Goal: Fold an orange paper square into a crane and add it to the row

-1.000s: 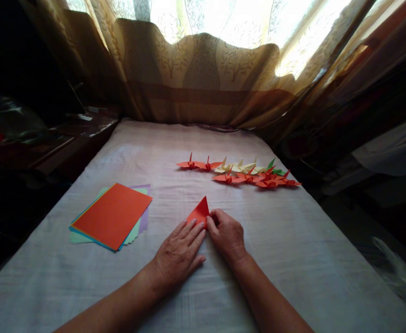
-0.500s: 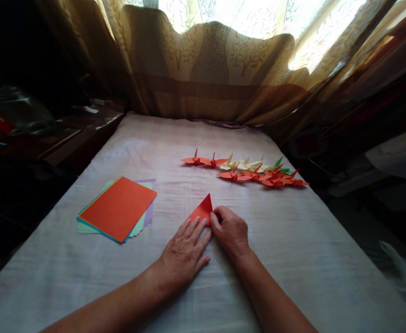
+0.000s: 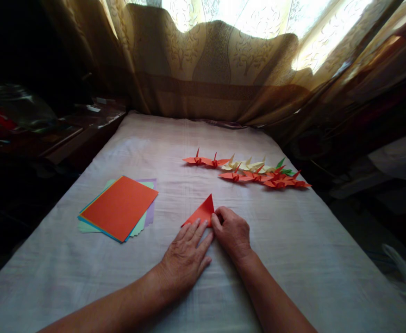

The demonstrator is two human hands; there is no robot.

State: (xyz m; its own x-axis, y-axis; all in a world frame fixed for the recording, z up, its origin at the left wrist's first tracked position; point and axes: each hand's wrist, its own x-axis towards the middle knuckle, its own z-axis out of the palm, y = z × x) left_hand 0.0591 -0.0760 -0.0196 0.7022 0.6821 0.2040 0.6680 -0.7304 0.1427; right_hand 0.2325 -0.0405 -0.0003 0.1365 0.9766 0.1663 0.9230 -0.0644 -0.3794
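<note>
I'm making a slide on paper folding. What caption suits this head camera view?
Both hands, left hand and right hand, press a folded orange triangle on a cloth-covered table.

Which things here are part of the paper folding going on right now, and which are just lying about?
In hand:
left hand, flat on the paper
right hand, pinching its edge
orange folded paper triangle

Lying about:
stack of coloured paper sheets, orange on top
row of folded paper cranes
patterned curtain
white cloth-covered table

A home room, by the look of it. Patterned curtains (lace behind) hang above a cloth-covered table.
</note>
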